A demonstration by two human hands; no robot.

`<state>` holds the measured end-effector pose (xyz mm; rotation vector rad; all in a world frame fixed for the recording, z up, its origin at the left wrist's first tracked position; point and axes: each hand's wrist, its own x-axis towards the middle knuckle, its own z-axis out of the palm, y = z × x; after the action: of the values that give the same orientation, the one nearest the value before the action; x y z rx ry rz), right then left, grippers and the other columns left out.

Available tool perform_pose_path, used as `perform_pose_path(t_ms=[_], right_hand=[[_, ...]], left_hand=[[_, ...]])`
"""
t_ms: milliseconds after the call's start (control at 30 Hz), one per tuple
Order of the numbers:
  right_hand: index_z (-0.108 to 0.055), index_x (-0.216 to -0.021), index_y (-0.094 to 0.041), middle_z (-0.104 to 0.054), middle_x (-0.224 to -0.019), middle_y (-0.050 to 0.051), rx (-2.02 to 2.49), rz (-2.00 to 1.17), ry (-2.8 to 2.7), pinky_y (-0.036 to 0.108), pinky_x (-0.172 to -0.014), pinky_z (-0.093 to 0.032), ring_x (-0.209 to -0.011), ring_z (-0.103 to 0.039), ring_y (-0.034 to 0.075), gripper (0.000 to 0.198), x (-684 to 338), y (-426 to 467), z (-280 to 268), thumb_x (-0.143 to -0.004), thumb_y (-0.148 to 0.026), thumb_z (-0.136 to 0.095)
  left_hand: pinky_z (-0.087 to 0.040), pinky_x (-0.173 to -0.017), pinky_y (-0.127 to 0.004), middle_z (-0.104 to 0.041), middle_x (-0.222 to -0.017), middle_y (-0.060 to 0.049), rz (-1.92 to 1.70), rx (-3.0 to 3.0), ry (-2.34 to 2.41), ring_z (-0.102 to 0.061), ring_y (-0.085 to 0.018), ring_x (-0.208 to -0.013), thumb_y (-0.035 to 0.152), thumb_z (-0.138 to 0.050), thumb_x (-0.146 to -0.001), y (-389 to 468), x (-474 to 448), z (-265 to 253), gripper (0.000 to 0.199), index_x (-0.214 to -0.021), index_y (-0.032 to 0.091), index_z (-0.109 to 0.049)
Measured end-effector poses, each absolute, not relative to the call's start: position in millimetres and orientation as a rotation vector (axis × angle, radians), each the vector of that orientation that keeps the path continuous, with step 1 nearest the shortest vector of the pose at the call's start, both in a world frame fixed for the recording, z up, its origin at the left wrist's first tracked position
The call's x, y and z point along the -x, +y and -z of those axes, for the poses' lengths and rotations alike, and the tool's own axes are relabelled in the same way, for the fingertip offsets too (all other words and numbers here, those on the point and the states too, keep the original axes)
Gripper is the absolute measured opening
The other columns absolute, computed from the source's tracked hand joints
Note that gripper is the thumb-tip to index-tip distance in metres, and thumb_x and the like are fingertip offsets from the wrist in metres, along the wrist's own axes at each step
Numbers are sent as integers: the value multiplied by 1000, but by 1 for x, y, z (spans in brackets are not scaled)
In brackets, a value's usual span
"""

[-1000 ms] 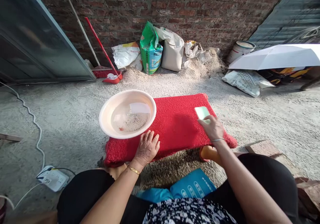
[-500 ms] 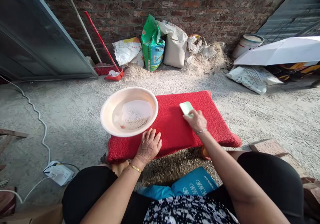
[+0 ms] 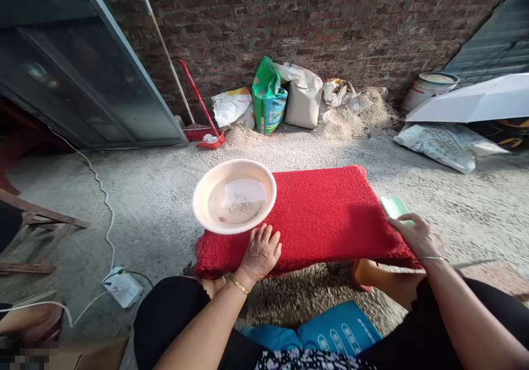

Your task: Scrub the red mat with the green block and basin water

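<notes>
1. Pale green piece (image 3: 394,207) moved: half a second ago above the middle of the red tabletop cover (image 3: 322,204), now out at the cover's right edge, seemingly past it. Right grip (image 3: 419,235) went along with it. Camera view shifted too, so judged against the cover only.
2. Right grip state: closed, thumb and fingers pinching the near end of the piece; flat far end sticks out ahead and to the left of the fingers. Piece touching cover edge? Can't tell.
3. Left grip (image 3: 261,252): same spot on the cover. Fingers laid out, slightly spread, holding nothing, well left of the right grip.
4. Basin (image 3: 201,196) unmoved, just ahead of the left grip's fingertips, water (image 3: 235,202) inside. Fingertip contact unclear.
5. Darker patch (image 3: 363,221) on the cover, just left of the right grip; shade or damp, can't tell.
6. Meaning, my judgement: outer end of a sideways stroke, left grip probably steadying the cover. Hold on the piece looks secure.
</notes>
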<state>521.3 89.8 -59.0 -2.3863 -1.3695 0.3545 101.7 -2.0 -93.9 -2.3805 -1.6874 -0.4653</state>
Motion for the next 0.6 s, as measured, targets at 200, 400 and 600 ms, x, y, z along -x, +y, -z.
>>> perform_pose_path(t_ms=[200,400,600], right_hand=[[-66,-81,-22,-56,-87,8,2146,-498,-1465,37,-68,-42,-78,-54,25,54,-472,87,61,-60,-71,-57],[-64,-81,-25,-55,-87,3,1794,-507,-1802,27,-61,-40,-70,-55,16,40,-384,69,67,-70,-63,-58],[-65,-87,-24,-53,-86,5,1369,-223,-2373,28,-71,-40,-76,-52,17,25,-327,28,71,-82,-48,-58]], left_hand=[[-37,-100,-47,-56,-123,-11,453,2385,-1690,-47,-29,-120,33,-47,-89,-4,-101,93,33,-118,20,-58],[-36,-101,-47,-56,-124,-11,418,2388,-1705,-46,-28,-121,33,-47,-90,-3,-100,93,32,-118,21,-58],[-37,-100,-47,-57,-123,-13,417,2405,-1670,-47,-29,-120,32,-49,-89,-2,-100,89,31,-114,19,-61]])
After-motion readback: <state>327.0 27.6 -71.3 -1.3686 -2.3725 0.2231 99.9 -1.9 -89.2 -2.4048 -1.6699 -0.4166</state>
